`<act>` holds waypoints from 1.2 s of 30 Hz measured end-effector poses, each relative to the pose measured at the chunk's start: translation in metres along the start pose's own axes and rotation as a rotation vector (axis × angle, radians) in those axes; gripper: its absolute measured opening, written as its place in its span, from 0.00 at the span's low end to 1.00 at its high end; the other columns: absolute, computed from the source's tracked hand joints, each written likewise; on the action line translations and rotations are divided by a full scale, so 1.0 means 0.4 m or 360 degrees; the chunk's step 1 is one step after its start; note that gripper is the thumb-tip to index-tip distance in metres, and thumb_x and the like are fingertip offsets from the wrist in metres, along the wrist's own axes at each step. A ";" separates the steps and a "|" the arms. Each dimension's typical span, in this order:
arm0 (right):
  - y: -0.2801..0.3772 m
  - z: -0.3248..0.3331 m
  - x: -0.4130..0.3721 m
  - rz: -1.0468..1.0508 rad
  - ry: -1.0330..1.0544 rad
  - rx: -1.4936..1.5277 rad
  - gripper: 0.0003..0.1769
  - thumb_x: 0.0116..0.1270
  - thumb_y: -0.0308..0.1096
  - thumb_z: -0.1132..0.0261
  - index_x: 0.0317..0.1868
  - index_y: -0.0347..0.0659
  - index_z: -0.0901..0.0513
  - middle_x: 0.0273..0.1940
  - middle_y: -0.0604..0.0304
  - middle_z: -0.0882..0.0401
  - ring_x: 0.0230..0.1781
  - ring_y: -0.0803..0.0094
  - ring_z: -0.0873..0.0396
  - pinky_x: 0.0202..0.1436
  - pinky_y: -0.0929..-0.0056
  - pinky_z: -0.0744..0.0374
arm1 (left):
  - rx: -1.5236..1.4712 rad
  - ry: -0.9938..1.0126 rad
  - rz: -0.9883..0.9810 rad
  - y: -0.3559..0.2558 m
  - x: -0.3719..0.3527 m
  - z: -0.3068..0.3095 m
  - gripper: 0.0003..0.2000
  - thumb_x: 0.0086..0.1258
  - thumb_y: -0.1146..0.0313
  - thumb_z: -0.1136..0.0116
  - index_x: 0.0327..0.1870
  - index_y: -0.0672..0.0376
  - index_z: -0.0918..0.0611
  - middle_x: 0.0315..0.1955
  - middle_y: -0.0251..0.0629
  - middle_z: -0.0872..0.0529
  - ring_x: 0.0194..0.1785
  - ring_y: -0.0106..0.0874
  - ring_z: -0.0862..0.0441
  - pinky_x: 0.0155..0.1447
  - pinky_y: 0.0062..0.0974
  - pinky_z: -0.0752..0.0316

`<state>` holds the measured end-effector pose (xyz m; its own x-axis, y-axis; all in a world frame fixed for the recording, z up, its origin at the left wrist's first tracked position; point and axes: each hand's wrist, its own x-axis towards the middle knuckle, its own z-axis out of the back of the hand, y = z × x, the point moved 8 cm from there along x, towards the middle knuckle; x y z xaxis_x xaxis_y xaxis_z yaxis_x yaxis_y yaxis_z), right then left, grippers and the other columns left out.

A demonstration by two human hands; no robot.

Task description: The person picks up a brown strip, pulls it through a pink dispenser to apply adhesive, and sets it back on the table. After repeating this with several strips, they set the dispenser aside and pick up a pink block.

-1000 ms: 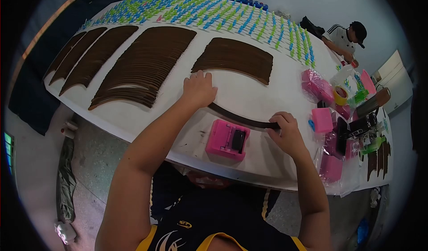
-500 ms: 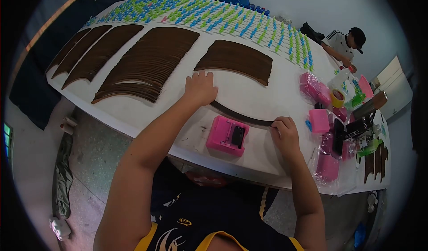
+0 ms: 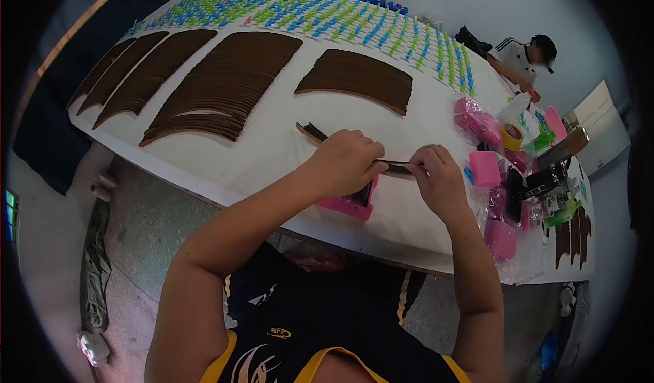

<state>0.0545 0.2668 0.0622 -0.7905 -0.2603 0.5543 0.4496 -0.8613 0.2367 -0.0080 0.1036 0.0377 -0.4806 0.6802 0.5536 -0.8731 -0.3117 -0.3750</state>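
A thin, dark brown curved strip (image 3: 396, 164) spans the gap between my two hands, raised above the white table. My left hand (image 3: 346, 157) is closed around it, and its far end sticks out past the knuckles, where two narrow edges show. Thumb and fingertips of my right hand (image 3: 439, 181) pinch the other end. Below my left hand sits a pink box (image 3: 347, 208) with a black part in it, partly covered by that hand.
Fanned stacks of brown strips (image 3: 225, 76) lie to the left, and a smaller stack (image 3: 355, 78) lies ahead. Rows of blue and green pieces (image 3: 381, 32) line the back. Pink blocks (image 3: 484, 168), yellow tape (image 3: 512, 136) and plastic bags crowd the right. A person (image 3: 521, 59) works beyond.
The strip has come up from the table surface. My left hand has moved right and nearer, over the pink box, closer to my right hand, which has risen slightly.
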 end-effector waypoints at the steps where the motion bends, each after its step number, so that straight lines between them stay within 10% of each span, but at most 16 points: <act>1: 0.014 0.011 0.011 -0.0041 -0.0028 0.0114 0.09 0.64 0.25 0.24 0.39 0.38 0.18 0.38 0.55 0.17 0.39 0.56 0.18 0.44 0.58 0.18 | -0.0008 0.0094 0.0047 -0.016 0.002 0.000 0.05 0.70 0.68 0.34 0.34 0.59 0.15 0.31 0.41 0.12 0.46 0.43 0.13 0.48 0.45 0.20; 36: 0.055 -0.196 -0.004 -0.0213 0.0396 0.0727 0.09 0.72 0.26 0.27 0.50 0.35 0.16 0.41 0.56 0.08 0.37 0.67 0.10 0.44 0.70 0.11 | 0.0898 0.0592 -0.0447 -0.125 0.034 0.112 0.05 0.61 0.74 0.29 0.26 0.51 0.09 0.29 0.28 0.11 0.47 0.30 0.15 0.58 0.32 0.23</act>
<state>0.0329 0.2140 0.0039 -0.9030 -0.3049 0.3027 0.4296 -0.6308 0.6462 0.0256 0.0987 0.0973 -0.2604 0.9337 0.2457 -0.9170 -0.3189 0.2398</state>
